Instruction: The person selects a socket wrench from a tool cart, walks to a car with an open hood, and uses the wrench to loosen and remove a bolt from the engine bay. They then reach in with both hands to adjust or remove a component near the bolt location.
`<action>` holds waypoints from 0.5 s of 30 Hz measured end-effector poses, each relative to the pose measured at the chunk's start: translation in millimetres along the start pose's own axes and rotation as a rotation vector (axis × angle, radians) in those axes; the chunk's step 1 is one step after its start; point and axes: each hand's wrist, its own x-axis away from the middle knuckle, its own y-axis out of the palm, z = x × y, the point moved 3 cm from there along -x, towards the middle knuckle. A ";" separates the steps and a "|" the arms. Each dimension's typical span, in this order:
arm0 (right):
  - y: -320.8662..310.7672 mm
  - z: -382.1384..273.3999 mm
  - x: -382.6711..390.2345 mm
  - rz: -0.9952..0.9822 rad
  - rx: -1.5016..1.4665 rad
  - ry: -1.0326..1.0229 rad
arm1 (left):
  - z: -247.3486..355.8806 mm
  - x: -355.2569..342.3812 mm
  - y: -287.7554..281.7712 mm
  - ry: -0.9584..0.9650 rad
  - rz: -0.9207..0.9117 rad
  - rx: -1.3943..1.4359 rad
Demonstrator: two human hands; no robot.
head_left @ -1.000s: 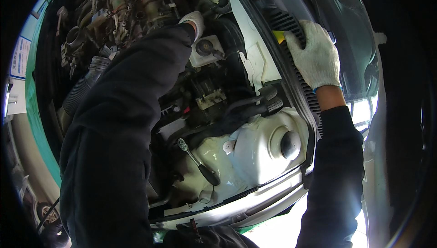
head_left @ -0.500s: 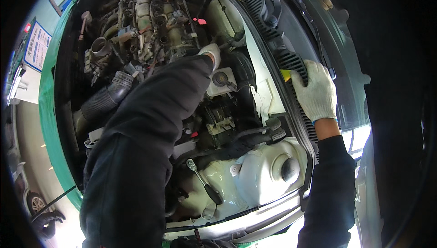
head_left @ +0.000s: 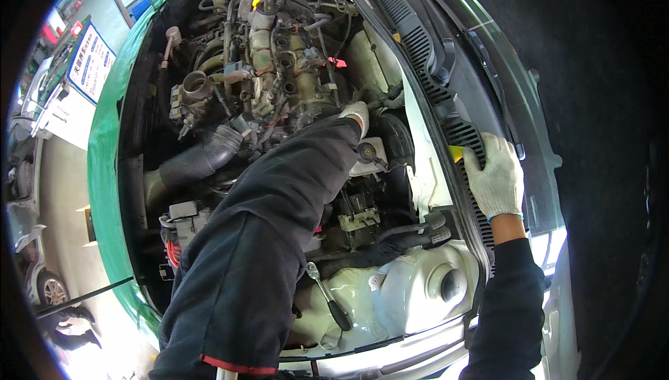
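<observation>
My left hand (head_left: pixel 354 116), in a white knit glove, reaches into the engine bay beside the engine (head_left: pixel 279 73) and a translucent reservoir with a dark cap (head_left: pixel 372 161); my sleeve and wrist hide its fingers. On the right, my gloved right hand (head_left: pixel 495 174) curls over the black slotted cowl grille (head_left: pixel 425 52), a yellow piece (head_left: pixel 456 153) showing by its thumb. What its fingers grip is hidden. A ratchet (head_left: pixel 327 296) lies near the white strut tower (head_left: pixel 428 282).
Green sheeting (head_left: pixel 104 171) covers the car's left-hand edge in view. A corrugated intake hose (head_left: pixel 198 160) lies left of my arm. Beyond are a white signboard (head_left: pixel 90 63) and another car's wheel (head_left: pixel 52 288). The windshield (head_left: pixel 533 171) borders the grille on the right.
The view has pulled back and shifted, so the engine bay and both hands appear lower in the picture and more of the surroundings shows. Both hands stay at about the same spots on the car.
</observation>
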 end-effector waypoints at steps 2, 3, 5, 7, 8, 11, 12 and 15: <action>-0.5 -1.1 0.3 0.001 -0.008 -0.006 | -1.5 12.1 -6.2 0.035 0.028 -0.129; -0.9 -0.9 0.6 0.001 -0.009 -0.001 | -2.7 15.2 -10.6 0.073 0.012 -0.151; -0.4 -0.8 1.0 0.000 -0.002 -0.001 | -4.9 21.1 -15.6 0.090 -0.045 -0.110; 0.6 0.2 0.9 -0.001 0.022 0.002 | -7.1 24.0 -16.7 0.048 -0.119 0.013; 0.8 0.6 0.6 0.001 0.021 -0.011 | -6.5 24.1 -18.2 0.063 -0.083 -0.042; 2.6 1.8 0.6 -0.006 0.021 -0.004 | -3.7 23.8 -16.7 0.062 0.002 -0.117; 2.9 2.3 0.5 -0.006 0.016 0.003 | -3.9 23.4 -14.7 0.029 0.019 -0.082; 3.0 2.5 0.7 0.006 0.015 -0.009 | -1.0 18.3 -5.7 0.066 0.005 -0.119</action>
